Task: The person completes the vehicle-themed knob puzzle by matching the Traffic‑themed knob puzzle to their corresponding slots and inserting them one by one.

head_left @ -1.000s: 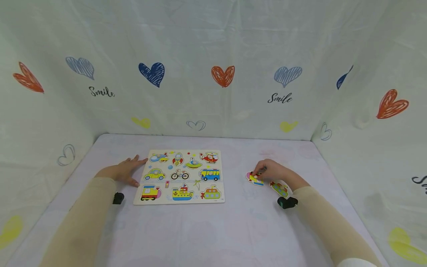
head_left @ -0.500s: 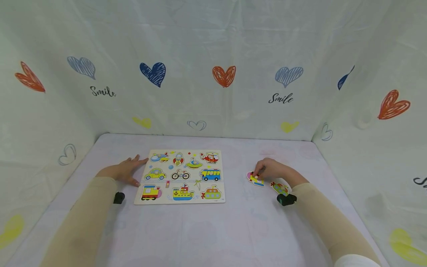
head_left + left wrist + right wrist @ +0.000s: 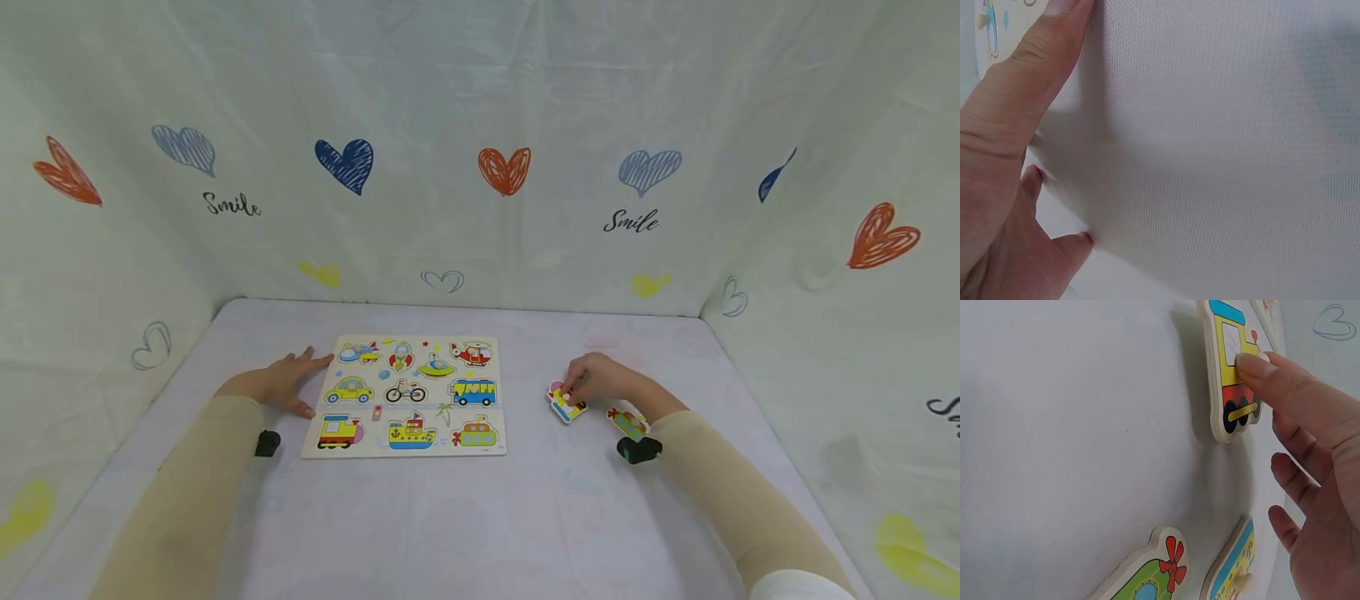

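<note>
A wooden puzzle board (image 3: 375,437) with printed vehicles lies left of centre on the table. My left hand (image 3: 283,385) rests at its left edge, fingers spread, with thumb and index fingertips right at the rim. In the right wrist view, my right hand (image 3: 1322,431) pinches a train puzzle piece (image 3: 1230,378) by its small knob between thumb and index finger. The piece stands tilted, casting a shadow on the table. Beneath the hand lie a green submarine piece (image 3: 1147,584) and a blue and yellow piece (image 3: 1230,565) with a knob; the latter is hidden in the head view.
White table cloth (image 3: 450,525) surrounds the board. Behind and at the sides hang white curtains (image 3: 420,100) printed with hearts. A black wrist device (image 3: 639,451) sits under the right wrist near the submarine piece, another black device (image 3: 267,443) under the left.
My right hand has shifted slightly left with the train piece, which has turned a little. The left hand stays at the board's edge.
</note>
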